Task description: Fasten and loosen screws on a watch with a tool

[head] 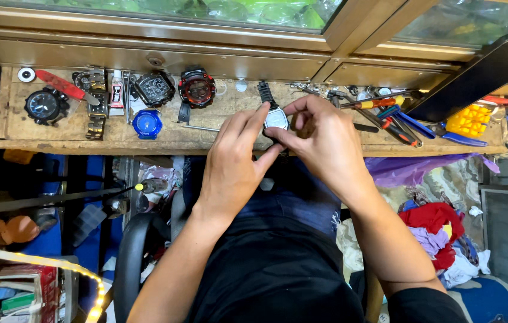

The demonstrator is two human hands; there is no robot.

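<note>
Watch: I see a silver-faced wristwatch (276,118) with a black strap held over the front edge of the wooden bench (56,134), between both hands
Left hand (233,161): fingers pinched on the watch's lower left side
Right hand (326,143): fingers curled around its right side; I think the thumb presses the strap, though it's partly hidden
Nearby: red-and-black watch (196,88) and blue watch case (147,123) to the left, screwdrivers (385,116) to the right

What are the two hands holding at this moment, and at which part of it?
Both hands hold a wristwatch with a black strap. The left hand and the right hand pinch the sides of its case with their fingertips, above the wooden bench.
</note>
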